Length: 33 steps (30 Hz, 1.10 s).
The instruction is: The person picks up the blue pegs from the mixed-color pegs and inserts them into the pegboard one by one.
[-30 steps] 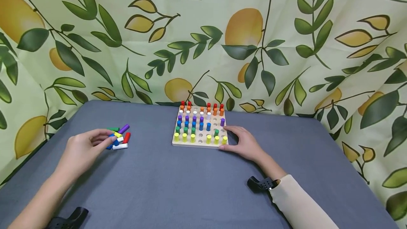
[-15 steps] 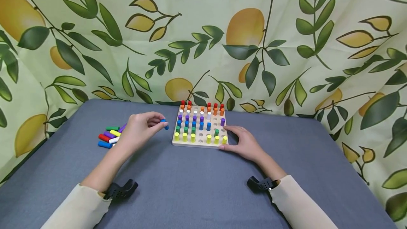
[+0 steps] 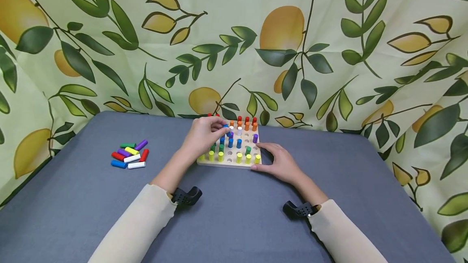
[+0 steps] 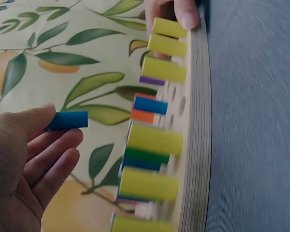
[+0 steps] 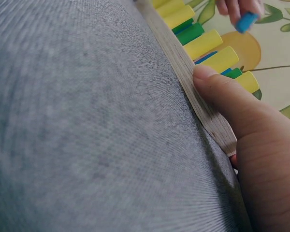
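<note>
Between thumb and fingertips my left hand [image 3: 202, 136] pinches a blue peg [image 4: 70, 120], held above the wooden pegboard [image 3: 226, 164]. In the left wrist view the peg points toward the board, and the other fingers curve loosely below it. Rows of red, orange, white, purple, blue, green and yellow pegs stand upright in the board, with some bare holes toward its right side. My left hand hides the board's back left part in the head view. At the front right corner my right hand [image 3: 276, 162] holds the board, its thumb [image 5: 208, 79] on the front edge.
Left of the board lies a loose pile of pegs, among them a green peg [image 3: 128, 145], a red peg [image 3: 144, 155] and a white peg [image 3: 137, 165]. A grey cloth [image 3: 234, 214] covers the table. Behind it hangs a leaf-and-fruit patterned curtain [image 3: 234, 64].
My left hand has taken a blue peg from the pile and carried it right, over the pegboard. The right hand has stayed at the board's corner.
</note>
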Motion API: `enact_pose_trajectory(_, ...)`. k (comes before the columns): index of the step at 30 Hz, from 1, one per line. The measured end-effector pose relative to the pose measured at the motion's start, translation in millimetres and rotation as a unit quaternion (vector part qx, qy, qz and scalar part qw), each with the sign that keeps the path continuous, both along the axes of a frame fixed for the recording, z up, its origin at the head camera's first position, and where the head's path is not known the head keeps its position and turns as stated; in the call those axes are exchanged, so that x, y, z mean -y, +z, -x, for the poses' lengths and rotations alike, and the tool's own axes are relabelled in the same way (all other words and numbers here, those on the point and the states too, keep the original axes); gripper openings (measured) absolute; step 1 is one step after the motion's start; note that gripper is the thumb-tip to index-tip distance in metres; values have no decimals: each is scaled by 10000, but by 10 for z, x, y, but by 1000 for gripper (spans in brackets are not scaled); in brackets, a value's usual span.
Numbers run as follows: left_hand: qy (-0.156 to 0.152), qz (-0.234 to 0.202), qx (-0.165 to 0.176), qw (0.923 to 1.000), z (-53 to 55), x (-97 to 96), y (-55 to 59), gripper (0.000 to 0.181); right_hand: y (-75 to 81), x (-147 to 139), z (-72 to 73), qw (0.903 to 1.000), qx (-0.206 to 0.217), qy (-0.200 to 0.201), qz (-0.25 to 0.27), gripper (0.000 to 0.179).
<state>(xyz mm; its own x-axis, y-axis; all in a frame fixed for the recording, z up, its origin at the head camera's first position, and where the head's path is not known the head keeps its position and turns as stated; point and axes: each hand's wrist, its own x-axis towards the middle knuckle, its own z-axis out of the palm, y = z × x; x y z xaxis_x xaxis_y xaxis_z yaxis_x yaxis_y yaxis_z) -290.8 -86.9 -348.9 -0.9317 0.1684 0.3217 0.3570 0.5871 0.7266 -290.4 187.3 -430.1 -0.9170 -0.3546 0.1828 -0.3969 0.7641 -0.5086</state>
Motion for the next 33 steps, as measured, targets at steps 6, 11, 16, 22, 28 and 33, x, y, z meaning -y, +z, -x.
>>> enact_pose_trajectory(6, -167, -31, 139, 9998, 108, -238, -57, 19, -15, 6, -6, 10000, -2, -14, 27, 80)
enact_pose_trajectory(11, -342, -203, 242, 9989, 156, -397, -108, 19, -23, 25, 0, 10000, -8, -43, 14, 79)
enact_pose_trajectory(16, -561, -124, 282, 9980, 203, -470, -156, 19, -42, 51, 12, 10000, 24, -32, 31, 79)
enact_pose_trajectory(22, -682, -34, 422, 9968, 278, -459, -193, 20, -28, 35, 9, 9999, -26, 6, 116, 78)
enact_pose_trajectory(28, -810, 122, 414, 9958, 320, -491, -221, 20, 2, 14, 6, 10000, -55, -7, 18, 78)
enact_pose_trajectory(33, -858, 409, 431, 9945, 328, -523, -281, 20, 3, 20, -4, 10000, -56, -9, 41, 79)
